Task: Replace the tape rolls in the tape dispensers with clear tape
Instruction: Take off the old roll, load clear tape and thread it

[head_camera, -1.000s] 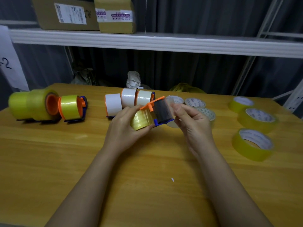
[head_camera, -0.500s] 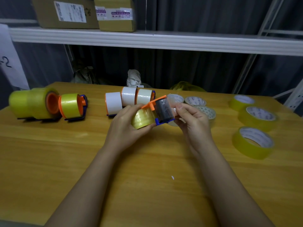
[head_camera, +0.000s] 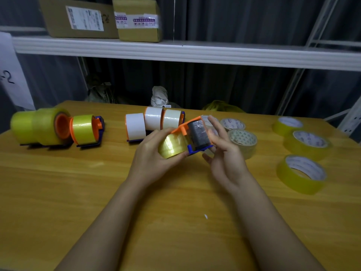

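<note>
Table: wooden top under my forearms; a small white scrap lies on it between my arms.
My left hand: fingers and thumb curled round the yellowish tape roll seated in the dispenser I hold, keeping it above the table.
Held dispenser: orange and blue frame, tilted, with a clear-wrapped dark drum at its right end.
My right hand: fingers straight and spread, lying against the dispenser's right end; it grips nothing.
Yellow rolls, right: three lying flat, spaced front to back, near the right edge.
Clear rolls: flat on the table just behind my right hand, partly hidden by it; at least three.
White-tape dispensers: a group just behind my left hand, white rolls on edge.
Yellow-tape dispensers, left: one with an orange hub and blue base, beside wider yellow rolls near the left edge.
Shelf: white board above the far side of the table, carrying two cardboard boxes with labels.
Backdrop: dark curtain.
</note>
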`<move>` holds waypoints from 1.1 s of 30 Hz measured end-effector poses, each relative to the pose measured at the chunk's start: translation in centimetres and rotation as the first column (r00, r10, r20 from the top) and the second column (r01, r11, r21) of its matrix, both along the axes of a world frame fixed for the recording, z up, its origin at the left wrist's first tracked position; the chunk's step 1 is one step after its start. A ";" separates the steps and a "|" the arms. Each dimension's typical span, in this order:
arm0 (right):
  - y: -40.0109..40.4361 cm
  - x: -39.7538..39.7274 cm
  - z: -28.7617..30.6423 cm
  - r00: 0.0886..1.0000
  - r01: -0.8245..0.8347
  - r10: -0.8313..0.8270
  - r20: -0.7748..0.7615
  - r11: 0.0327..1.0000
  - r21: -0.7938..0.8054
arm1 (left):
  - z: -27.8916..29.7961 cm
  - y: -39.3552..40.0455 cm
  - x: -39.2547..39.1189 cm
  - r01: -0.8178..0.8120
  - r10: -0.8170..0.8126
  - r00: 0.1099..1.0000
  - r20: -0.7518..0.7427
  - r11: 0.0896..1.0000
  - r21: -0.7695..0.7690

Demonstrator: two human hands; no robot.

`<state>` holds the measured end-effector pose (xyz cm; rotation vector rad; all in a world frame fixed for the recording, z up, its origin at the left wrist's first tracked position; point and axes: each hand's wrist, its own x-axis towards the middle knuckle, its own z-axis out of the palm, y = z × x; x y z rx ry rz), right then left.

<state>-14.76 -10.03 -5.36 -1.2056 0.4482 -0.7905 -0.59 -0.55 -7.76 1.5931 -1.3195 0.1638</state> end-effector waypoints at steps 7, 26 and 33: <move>-0.5 -0.6 -0.1 0.944 0.319 -0.327 0.040 0.876 -0.361 | 0.8 0.3 -0.1 -0.014 0.008 0.995 -0.098 0.998 -0.058; -0.3 0.3 -1.2 0.969 0.189 -0.245 -0.033 0.822 -0.537 | 0.5 0.1 -0.8 -0.040 0.025 0.926 -0.377 0.999 -0.032; 0.3 0.9 -1.6 0.980 0.095 -0.189 -0.061 0.716 -0.692 | 1.2 -0.4 -0.9 -0.039 0.047 0.895 -0.444 0.999 0.028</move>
